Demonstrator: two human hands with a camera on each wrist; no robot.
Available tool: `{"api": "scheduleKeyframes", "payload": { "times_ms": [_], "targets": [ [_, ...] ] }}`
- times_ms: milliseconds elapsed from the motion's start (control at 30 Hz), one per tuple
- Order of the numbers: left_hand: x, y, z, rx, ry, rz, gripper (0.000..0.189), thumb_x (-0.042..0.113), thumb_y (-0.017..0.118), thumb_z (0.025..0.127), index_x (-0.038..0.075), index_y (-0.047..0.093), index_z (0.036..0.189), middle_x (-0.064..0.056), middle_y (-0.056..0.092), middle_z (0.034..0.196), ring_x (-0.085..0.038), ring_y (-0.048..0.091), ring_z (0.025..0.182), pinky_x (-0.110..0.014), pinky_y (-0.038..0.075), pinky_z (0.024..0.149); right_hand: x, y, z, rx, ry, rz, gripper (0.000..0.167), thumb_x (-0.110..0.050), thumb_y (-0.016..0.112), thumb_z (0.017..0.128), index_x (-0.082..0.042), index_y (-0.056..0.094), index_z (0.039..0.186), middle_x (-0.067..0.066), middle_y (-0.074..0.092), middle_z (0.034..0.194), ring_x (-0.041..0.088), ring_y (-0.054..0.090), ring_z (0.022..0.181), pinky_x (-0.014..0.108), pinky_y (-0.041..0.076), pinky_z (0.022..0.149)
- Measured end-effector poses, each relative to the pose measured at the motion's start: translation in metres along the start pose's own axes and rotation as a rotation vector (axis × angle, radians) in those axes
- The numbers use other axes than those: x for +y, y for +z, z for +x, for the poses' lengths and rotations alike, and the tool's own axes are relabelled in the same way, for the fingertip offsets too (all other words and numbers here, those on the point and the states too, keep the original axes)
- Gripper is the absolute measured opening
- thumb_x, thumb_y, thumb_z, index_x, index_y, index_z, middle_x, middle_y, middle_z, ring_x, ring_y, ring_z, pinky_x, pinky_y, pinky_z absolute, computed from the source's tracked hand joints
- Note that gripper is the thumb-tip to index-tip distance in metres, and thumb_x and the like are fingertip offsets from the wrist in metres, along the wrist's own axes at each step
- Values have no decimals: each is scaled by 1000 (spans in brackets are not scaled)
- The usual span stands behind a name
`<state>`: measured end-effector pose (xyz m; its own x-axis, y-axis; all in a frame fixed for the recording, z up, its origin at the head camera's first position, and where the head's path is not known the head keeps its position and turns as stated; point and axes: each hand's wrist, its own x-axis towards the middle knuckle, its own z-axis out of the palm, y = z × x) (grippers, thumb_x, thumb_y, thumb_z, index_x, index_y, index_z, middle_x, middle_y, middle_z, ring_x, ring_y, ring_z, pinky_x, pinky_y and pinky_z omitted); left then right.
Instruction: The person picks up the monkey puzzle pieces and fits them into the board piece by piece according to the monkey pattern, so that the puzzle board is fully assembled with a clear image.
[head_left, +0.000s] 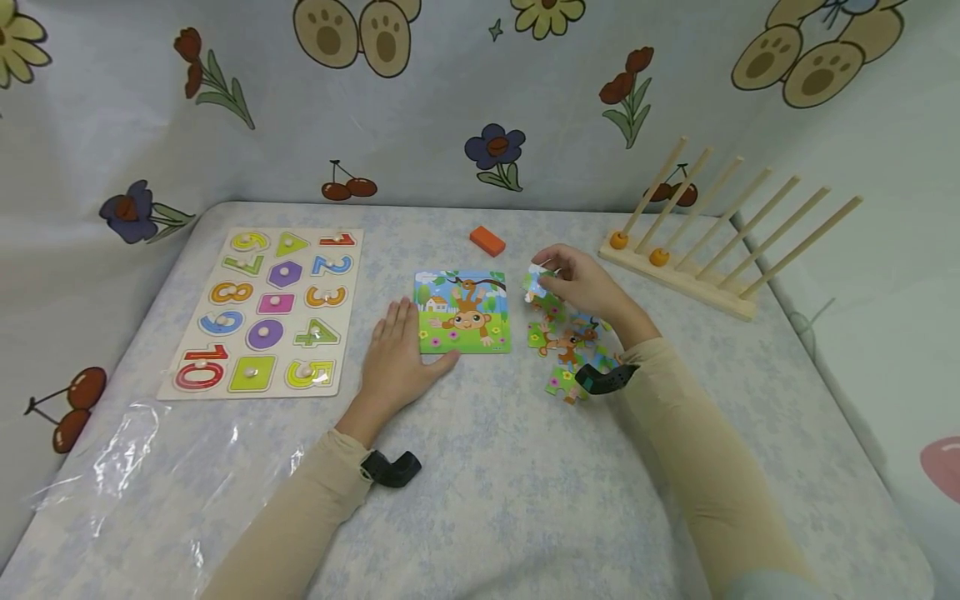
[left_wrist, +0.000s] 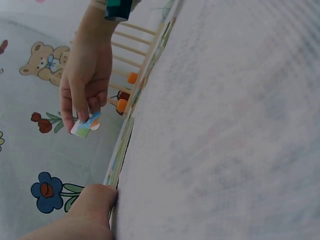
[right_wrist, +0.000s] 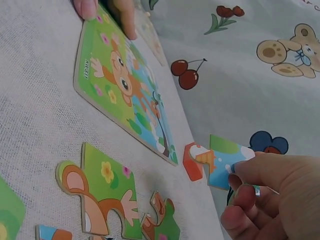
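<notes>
A square board with a monkey picture (head_left: 465,321) lies flat mid-table. My left hand (head_left: 392,354) rests at its left side, fingers straight, with the thumb along the lower edge. Right of the board, my right hand (head_left: 583,285) is raised, pinching a jigsaw puzzle piece (right_wrist: 224,162) between thumb and fingers. That piece is blue and green with an orange patch. Beneath and beside the right hand lie several loose puzzle pieces (head_left: 566,343), partly overlapping and partly covered by the hand and wrist camera. In the left wrist view, the pinched piece (left_wrist: 86,126) hangs above the table.
A number and shape peg board (head_left: 251,267) lies at the left. Behind the picture board is an orange block (head_left: 487,241). A wooden rack of upright rods (head_left: 678,279) with two orange beads stands at the back right. Clear plastic film (head_left: 123,454) spreads over the front left.
</notes>
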<state>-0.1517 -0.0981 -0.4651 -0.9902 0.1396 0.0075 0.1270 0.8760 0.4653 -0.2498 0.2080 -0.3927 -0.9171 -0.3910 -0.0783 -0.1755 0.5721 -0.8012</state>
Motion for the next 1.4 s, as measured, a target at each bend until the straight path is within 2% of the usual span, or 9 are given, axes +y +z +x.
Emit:
{"api": "scheduleKeyframes", "payload": {
  "times_ms": [67,200,400,600,800,967,1233,1400],
  "targets": [
    [0,0,0,-3,-3,1,110,70,57,86,-2,14,158,-19,11,166,-32,4,156,-49,10,126,-1,0,2,6,11,10,28,-17,59,100,-16,58,128,7,60,122,28,56,79,41,52,70],
    [1,-1,-1,-5,-3,0,110,70,57,86,-2,14,158,-19,11,167,-32,4,156,-49,10,126,-4,0,6,15,7,23,28,-19,59,100,-17,60,128,7,61,120,30,60,86,48,54,78],
    [1,-1,0,-11,-4,2,111,70,57,86,-2,13,158,-18,10,167,-31,4,156,-48,9,127,-5,3,15,27,-8,9,28,-23,62,99,-19,63,127,4,61,126,24,58,101,38,49,86],
    [1,-1,-1,-14,-6,0,111,71,57,85,-1,14,158,-17,10,167,-31,4,156,-48,9,127,-10,11,26,22,-21,-24,29,-25,64,98,-20,64,126,2,62,125,21,57,106,38,48,91],
    [1,0,0,-6,-4,5,112,70,58,85,-2,14,158,-18,12,167,-31,5,156,-48,9,127,-16,21,35,-21,-9,22,27,-22,64,97,-20,64,124,3,62,122,24,59,98,37,51,82],
    [0,-1,1,-9,-10,12,112,70,58,85,-2,14,158,-18,11,167,-31,5,156,-48,10,127,-21,33,46,-63,-3,-6,26,-22,64,98,-19,63,124,3,63,118,23,57,96,35,49,80],
    [1,-2,0,-15,-21,20,111,71,57,85,-1,14,158,-17,12,167,-30,5,156,-47,9,127,-35,58,68,-142,-9,-109,23,-22,66,97,-19,64,120,4,64,114,22,61,99,35,52,85],
    [3,-3,0,-21,-22,13,111,72,56,85,-1,13,158,-16,12,167,-29,5,156,-46,8,127,-41,73,75,-155,-10,-91,23,-20,65,97,-16,63,119,7,66,111,24,64,90,34,57,77]
  ]
}}
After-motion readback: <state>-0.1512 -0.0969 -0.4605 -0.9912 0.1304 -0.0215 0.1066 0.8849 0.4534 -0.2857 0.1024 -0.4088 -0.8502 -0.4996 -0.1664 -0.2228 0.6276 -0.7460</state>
